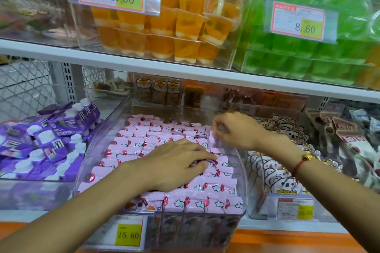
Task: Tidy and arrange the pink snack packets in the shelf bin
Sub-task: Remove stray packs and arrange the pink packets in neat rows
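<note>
Left hand [176,162]: fingers lying nearly straight, spread, pressing flat on the pink snack packets [131,146] mid-bin. Right hand [238,131]: fingers curling, pinching one upright packet [214,139] at the clear bin's [240,172] right wall. Remaining packets lying in rows beneath and around both hands.

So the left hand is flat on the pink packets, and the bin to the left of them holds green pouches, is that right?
Not quite. The head view shows purple pouches in that bin, not green. The left hand does lie flat on the pink packets.
</note>
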The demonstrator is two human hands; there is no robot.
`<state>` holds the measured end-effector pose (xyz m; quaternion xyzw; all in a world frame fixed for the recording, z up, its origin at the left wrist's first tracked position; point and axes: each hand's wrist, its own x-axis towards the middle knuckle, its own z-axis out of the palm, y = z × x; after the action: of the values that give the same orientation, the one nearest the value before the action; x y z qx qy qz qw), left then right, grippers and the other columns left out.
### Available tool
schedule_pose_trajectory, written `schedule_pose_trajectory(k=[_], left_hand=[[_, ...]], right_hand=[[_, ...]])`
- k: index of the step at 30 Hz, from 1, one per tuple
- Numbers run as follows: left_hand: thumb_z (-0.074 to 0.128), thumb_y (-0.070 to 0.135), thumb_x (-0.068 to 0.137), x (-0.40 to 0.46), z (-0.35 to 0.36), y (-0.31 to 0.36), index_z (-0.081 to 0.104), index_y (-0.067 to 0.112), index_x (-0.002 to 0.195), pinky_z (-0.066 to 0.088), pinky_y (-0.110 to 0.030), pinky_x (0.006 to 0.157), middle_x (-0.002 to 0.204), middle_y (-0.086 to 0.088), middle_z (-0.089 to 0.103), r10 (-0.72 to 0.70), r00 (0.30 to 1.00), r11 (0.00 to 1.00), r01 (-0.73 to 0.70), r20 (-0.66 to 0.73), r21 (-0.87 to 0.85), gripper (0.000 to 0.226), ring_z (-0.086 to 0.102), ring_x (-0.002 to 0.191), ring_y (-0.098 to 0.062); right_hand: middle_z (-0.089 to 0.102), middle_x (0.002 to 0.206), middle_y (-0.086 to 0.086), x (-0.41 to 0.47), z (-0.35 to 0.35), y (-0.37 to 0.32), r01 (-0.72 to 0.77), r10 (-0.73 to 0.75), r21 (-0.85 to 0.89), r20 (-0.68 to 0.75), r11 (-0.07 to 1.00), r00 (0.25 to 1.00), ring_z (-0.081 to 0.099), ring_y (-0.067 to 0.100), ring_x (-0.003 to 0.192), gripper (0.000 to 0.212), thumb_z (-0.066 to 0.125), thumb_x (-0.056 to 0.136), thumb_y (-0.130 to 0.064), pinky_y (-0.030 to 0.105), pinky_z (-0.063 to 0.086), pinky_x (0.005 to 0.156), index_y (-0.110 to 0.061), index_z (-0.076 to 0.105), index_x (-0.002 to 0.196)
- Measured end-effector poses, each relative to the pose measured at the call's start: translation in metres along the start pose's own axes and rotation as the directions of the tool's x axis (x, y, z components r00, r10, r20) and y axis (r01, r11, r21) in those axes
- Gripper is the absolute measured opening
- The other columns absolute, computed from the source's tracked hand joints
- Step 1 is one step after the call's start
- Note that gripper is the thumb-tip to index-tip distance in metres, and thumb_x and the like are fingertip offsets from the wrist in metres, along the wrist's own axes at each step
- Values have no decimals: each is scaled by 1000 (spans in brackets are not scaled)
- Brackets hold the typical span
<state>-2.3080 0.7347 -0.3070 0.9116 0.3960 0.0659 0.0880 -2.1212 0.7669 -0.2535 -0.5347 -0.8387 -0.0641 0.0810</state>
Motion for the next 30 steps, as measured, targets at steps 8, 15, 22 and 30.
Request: schedule_pose_trajectory(k=[8, 15, 22, 30], left_hand=[[21, 51, 100, -1, 4, 0, 31, 47, 142, 22, -29, 109, 150, 19, 30, -10, 1000, 999, 10, -11, -41, 43, 23, 135, -4], [37, 76, 78, -5, -9, 16, 45, 42, 119, 43, -19, 63, 120, 20, 51, -287, 871, 904, 108, -399, -413, 54, 53, 84, 10], [64, 53, 78, -6, -20, 28, 50, 40, 123, 48, -8, 76, 115, 27, 59, -170, 858, 823, -147, -485, -548, 49, 55, 102, 11], [61, 33, 88, -7, -26, 14, 60, 48, 105, 50, -18, 70, 92, 24, 70, -349, 779, 682, -171, -522, -711, 22, 62, 84, 5]], right_hand=[[57, 78, -4, -32, 14, -11, 90, 96, 310, -538, 946, 837, 50, 15, 73, 9, 48, 98, -24, 32, 38, 61, -17, 51, 93], [54, 74, -14, -51, 0, -22, 243, 377, 587, -731, 772, 569, 48, -2, 65, 7, 47, 98, -15, 13, 39, 60, -14, 50, 92], [60, 56, -12, -50, -8, -33, 248, 604, 922, -382, 296, 699, 55, -6, 52, 15, 45, 98, -7, 8, 43, 50, -10, 52, 85], [68, 101, -1, -52, -8, -21, 67, 533, 883, -339, 464, 775, 61, 9, 86, 14, 54, 94, -15, 19, 47, 79, -20, 56, 107]])
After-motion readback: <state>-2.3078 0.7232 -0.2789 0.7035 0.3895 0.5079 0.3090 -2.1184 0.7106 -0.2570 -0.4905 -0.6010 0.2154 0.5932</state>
